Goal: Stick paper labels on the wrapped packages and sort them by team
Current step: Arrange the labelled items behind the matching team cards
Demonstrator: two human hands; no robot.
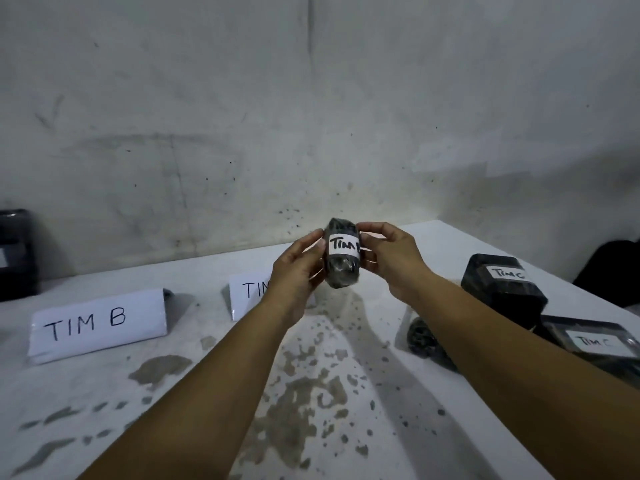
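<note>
Dark wrapped package (342,268), upright at frame center, held above the table w/ white label (343,244) reading "TIM", last letter hidden. Two black packages (502,289) labeled "TIM C" lie at right; another (420,337) unlabeled beside them.

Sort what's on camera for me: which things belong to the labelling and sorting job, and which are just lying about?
Job:
- wrapped package with its TIM label, held in both hands: left, right
- TIM B sign
- half-hidden TIM sign
- two TIM C packages
- unlabelled dark bundle

Lying about:
- black box at the left edge
- dark object at the far right
</note>
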